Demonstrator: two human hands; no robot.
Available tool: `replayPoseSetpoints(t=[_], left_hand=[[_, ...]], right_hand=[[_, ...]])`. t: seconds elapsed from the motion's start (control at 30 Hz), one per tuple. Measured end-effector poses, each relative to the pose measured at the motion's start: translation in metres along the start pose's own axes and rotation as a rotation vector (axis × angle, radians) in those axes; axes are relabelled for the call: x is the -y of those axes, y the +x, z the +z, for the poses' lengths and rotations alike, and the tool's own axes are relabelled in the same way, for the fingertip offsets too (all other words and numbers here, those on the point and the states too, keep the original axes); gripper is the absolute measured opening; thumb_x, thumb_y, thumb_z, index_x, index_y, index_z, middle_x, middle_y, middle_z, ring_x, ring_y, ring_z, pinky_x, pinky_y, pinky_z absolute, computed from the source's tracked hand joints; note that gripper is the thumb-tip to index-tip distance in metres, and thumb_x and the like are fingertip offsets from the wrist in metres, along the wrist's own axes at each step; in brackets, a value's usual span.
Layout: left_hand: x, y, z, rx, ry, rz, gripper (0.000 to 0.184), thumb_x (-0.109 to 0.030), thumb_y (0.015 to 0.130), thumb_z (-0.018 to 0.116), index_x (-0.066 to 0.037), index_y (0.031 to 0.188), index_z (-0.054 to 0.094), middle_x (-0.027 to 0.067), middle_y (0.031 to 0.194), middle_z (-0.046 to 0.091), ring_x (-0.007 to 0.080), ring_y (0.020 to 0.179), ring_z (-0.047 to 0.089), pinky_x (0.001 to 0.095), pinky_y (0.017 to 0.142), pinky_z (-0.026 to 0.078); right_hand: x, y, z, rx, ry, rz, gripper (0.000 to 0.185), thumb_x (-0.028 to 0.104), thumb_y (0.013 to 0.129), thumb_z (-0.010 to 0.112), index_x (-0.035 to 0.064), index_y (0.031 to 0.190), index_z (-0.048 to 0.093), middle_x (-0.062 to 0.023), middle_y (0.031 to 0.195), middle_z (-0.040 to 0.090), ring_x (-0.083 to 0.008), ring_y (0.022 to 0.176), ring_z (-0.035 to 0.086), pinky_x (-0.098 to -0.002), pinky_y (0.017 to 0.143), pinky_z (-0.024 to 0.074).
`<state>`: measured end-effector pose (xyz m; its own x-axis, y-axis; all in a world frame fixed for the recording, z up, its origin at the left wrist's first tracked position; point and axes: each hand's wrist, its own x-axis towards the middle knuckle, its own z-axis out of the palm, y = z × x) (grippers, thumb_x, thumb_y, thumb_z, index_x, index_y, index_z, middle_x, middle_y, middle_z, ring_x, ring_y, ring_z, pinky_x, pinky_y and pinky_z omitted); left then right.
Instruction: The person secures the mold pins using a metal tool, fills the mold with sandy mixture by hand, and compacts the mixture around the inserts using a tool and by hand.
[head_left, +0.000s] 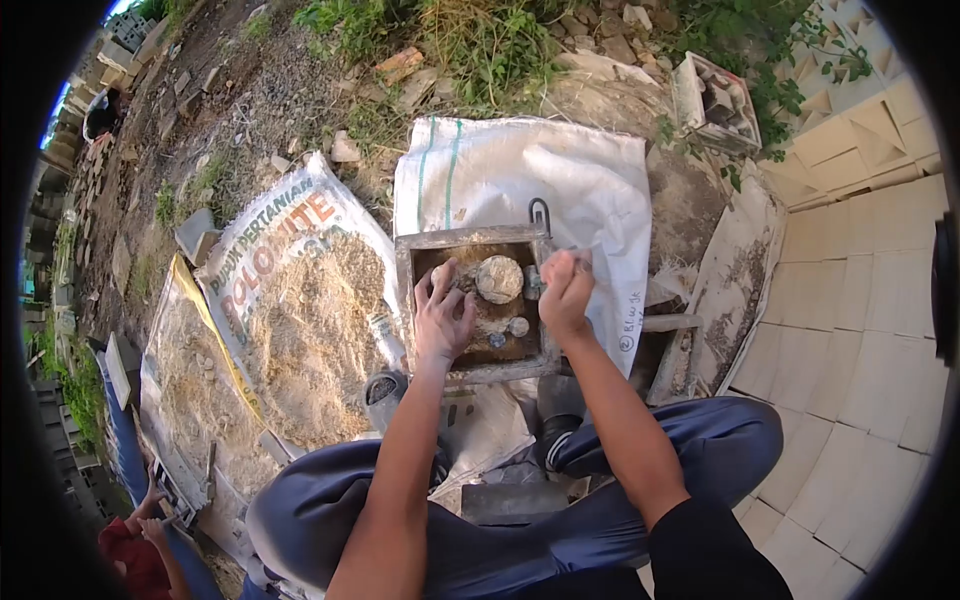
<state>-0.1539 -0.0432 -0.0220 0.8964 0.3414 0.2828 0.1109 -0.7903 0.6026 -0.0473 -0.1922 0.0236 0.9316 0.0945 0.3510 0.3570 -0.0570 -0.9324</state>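
Observation:
A square, dusty frame like a mould [480, 237] lies in front of me, partly on a white woven sack [545, 165]. Inside it are a pale round disc [499, 279], a smaller round knob [518, 327] and a dark bluish piece [497, 340]. My left hand [445, 315] is over the frame's left part with its fingers spread and bent, apparently holding nothing. At the right edge, my right hand [567, 290] is closed; whatever may be in it is hidden and slightly blurred. A bent metal hook [540, 212] stands at the frame's far right corner.
Sacks covered with sandy powder [320, 320] spread to the left. Stacked pale blocks [830, 340] line the right side. A box of rubble [715, 105] stands at the far right. Another person's hands [152, 510] show at lower left. A dark block [513, 502] lies between my legs.

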Motion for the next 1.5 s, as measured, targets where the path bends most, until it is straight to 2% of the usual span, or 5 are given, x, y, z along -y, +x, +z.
replayPoseSetpoints(t=[0.27,0.67,0.83,0.93,1.5], left_hand=[[0.0,-0.003,-0.001,-0.005,0.003,-0.009,0.016,-0.017,0.082,0.062,-0.002,0.079,0.064,0.0073,0.139,0.048,0.0398,0.121,0.042,0.0437,0.1,0.041],[0.001,-0.004,0.0,-0.012,0.012,-0.009,0.016,-0.018,0.082,0.062,-0.003,0.081,0.067,0.0066,0.139,0.049,0.0401,0.121,0.043,0.0442,0.099,0.042],[-0.006,-0.005,-0.004,0.006,0.005,-0.047,0.015,-0.018,0.082,0.063,-0.003,0.08,0.067,0.0039,0.14,0.048,0.0395,0.121,0.043,0.0434,0.099,0.043],[0.004,-0.012,0.0,-0.009,-0.013,-0.075,0.016,-0.019,0.083,0.062,-0.004,0.08,0.067,0.0033,0.14,0.048,0.0388,0.121,0.043,0.0434,0.098,0.043],[-0.001,-0.009,-0.005,0.031,-0.02,-0.116,0.019,-0.022,0.084,0.061,-0.004,0.08,0.067,0.0013,0.142,0.045,0.0379,0.124,0.041,0.0418,0.098,0.044]], right_hand=[[0.006,-0.017,0.0,0.051,-0.262,-0.42,0.015,0.01,0.097,0.046,-0.0001,0.086,0.047,-0.0138,0.064,0.052,-0.0288,0.054,0.052,-0.0379,0.054,0.043],[0.045,-0.001,0.0,0.109,-0.218,0.032,0.029,0.02,0.102,0.04,0.0044,0.078,0.038,-0.0012,0.059,0.039,-0.0102,0.051,0.038,-0.0269,0.048,0.0356],[0.03,-0.032,-0.008,0.179,-0.29,-0.141,0.021,0.014,0.098,0.044,0.0001,0.083,0.043,-0.0168,0.063,0.048,-0.034,0.053,0.048,-0.0411,0.055,0.0391],[0.039,-0.032,-0.012,-0.033,-0.219,0.082,0.032,0.023,0.102,0.038,0.0049,0.076,0.039,-0.0027,0.06,0.04,-0.012,0.052,0.04,-0.0289,0.05,0.0339],[0.045,-0.081,-0.033,-0.016,0.06,-0.009,0.022,0.018,0.1,0.04,0.0031,0.084,0.041,-0.0028,0.064,0.042,-0.0105,0.055,0.04,-0.0274,0.05,0.0342]])
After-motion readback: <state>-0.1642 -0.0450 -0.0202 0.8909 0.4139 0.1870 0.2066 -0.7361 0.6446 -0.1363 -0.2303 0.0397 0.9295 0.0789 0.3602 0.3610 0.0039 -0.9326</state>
